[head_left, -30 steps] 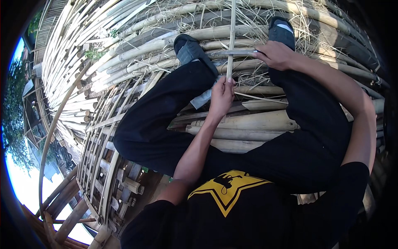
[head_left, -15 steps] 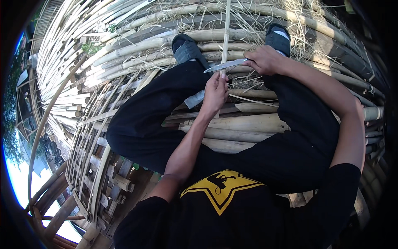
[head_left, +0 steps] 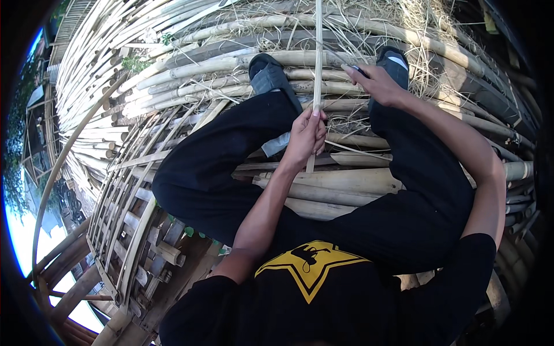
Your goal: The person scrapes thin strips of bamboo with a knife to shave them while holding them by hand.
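Note:
My left hand is closed around a long, pale bamboo strip, thumb lying along it. The strip runs upright between my feet, from beyond the top edge down to a short end below my fist. To the right of the strip, my right hand grips a knife by its dark handle. Its blade points away to the upper left, thin and hard to make out, apart from the strip.
Bamboo poles lie beneath and before me, with thin shavings scattered over them. My sandalled feet rest on the poles. At left stand a slatted bamboo frame, a curved pole and a large pole stack.
My right hand and the knife have moved away from me, off the strip, and the blade has turned to point farther forward. My left hand has shifted slightly toward me.

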A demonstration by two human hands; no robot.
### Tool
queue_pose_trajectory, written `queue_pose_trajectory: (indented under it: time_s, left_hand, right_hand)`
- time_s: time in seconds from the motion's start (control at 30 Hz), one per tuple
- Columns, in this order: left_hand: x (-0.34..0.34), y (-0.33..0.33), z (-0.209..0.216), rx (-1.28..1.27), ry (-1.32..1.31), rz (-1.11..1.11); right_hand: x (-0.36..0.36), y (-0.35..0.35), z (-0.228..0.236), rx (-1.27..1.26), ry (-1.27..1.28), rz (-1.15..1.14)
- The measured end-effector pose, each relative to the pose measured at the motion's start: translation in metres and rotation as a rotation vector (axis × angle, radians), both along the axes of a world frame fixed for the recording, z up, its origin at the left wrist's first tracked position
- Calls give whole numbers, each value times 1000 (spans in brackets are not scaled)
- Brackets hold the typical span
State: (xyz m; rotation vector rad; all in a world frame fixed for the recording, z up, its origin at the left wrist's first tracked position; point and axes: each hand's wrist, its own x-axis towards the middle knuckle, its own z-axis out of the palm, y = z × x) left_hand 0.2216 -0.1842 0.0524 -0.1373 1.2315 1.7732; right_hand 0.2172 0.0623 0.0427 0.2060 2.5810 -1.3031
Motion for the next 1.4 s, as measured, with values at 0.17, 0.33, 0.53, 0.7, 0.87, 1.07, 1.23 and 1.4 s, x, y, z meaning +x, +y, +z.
queue_pose_trajectory:
  time_s: [0.17, 0.33, 0.53, 0.7, 0.87, 1.07, 1.23, 1.4]
  left_hand:
    - [0, 1, -3, -32, -7, -13]
    - [1, -3, -1, -44, -36, -9]
    - [9, 0, 2, -140, 62, -39]
    - [9, 1, -5, -134, 15, -58]
    - [4, 3, -6, -75, 10, -86]
    - [10, 3, -6, -4, 45, -316]
    - [11, 0, -9, 57, -31, -376]
    - [-2, 8, 9, 63, 111, -217]
  right_hand:
    - [10, -17, -3, 130, 204, 281]
    - [10, -14, 15, 304, 153, 357]
    - [2, 3, 16, 430, 116, 393]
    - [-41, 191, 30, 930, 338, -265]
    - [-20, 107, 24, 231, 329, -339]
    - [-8, 30, 21, -595, -244, -593]
    - [-17, 11, 25, -725, -234, -579]
    - [-5, -36, 41, -842, -441, -532]
